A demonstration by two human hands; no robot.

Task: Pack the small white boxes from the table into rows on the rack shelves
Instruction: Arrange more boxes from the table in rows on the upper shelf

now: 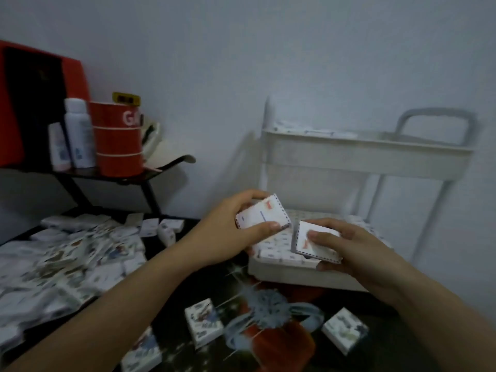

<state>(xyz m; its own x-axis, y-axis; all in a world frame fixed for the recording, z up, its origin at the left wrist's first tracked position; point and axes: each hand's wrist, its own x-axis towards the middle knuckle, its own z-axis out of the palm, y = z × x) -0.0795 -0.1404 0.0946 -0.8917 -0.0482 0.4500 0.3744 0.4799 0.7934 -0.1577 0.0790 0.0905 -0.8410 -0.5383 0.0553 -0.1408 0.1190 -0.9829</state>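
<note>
White cardboard fills both hands at once. The left hand (228,234) has its grip clamped on one small box (261,216), thumb along the near edge and fingers curled over the far one. The right hand (357,253) pinches a second box (314,245), tilted, just beside the first. Both boxes hang over the lower shelf (295,272) of the white rack (370,154), where packed rows (276,244) already cover what shows of it. Any free slot is hidden behind the hands. The unpacked heap (72,253) lies well to the left on the table (188,291).

The two held boxes sit so close that they could knock together on the way down. A tilted box pushed into a tight row would likely ride up on its neighbours or shove them askew. Setting down two at once also leaves no spare hand to steady the row.
</note>
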